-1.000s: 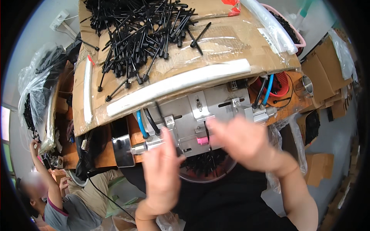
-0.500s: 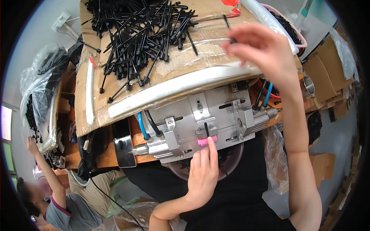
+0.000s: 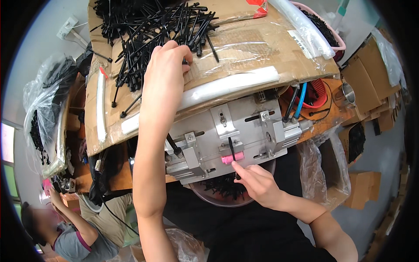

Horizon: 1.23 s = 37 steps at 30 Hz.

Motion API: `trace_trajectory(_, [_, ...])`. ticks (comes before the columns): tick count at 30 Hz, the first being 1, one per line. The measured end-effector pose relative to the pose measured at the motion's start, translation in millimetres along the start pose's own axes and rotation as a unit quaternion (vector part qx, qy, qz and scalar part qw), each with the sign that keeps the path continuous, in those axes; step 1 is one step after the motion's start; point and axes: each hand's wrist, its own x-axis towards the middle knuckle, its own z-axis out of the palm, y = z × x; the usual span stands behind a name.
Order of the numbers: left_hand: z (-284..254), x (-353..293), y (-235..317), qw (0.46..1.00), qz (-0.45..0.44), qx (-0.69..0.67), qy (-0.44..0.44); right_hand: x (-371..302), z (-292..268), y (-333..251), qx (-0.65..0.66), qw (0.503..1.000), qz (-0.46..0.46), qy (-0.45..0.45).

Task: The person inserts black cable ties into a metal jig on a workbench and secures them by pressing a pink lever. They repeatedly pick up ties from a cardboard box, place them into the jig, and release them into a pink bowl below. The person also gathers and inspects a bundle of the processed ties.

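Over the near edge of a heap of thin black plastic rods with knobbed ends [image 3: 135,56], my left hand [image 3: 168,70] has its fingers curled. A dark bit of a rod shows between thumb and fingertips; the rest is hidden. My right hand [image 3: 259,185] is at the front of a metal fixture [image 3: 209,146], thumb and fingers pinched on the near end of a black rod [image 3: 231,146]. That rod lies across a pink block [image 3: 227,160] in the middle of the fixture, its far end pointing away from me. My fingers partly cover its near end.
Cardboard [image 3: 244,48] carries the heap behind the fixture. A bowl of black pieces [image 3: 218,187] sits below the fixture. To the right are a red basket [image 3: 321,94], blue and black hoses and a metal cup [image 3: 348,92]. Another person [image 3: 83,236] works at the lower left.
My right hand has come down from above the cardboard to the pink block with its rod. My left hand has left the block and reached up to the heap.
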Motion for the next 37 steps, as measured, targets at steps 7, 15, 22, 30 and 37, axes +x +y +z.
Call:
trace_trajectory(7, [-9.4, -44.4, 36.5, 0.995, 0.019, -0.028, 0.099, 10.1, -19.7, -4.3, -0.026, 0.998, 0.025, -0.049])
trace_trajectory(15, [-3.1, -176.5, 108.2, 0.993, -0.039, -0.112, 0.008, 18.2, -63.3, -8.9, -0.069, 0.996, 0.053, 0.032])
trace_trajectory(22, [36.7, -195.8, 136.7, 0.991, -0.051, -0.045, -0.119, 16.2, -66.0, -8.4, -0.043, 0.995, 0.076, 0.054])
trace_trajectory(30, [34.6, -192.5, 134.6, 0.984, -0.056, -0.058, -0.162, 33.3, -72.2, -13.2, -0.046, 0.997, 0.028, 0.062])
trace_trajectory(37, [-21.3, -98.5, 69.5, 1.0, 0.004, 0.002, 0.031, 207.6, -72.3, 35.5, -0.26, 0.951, -0.163, 0.044])
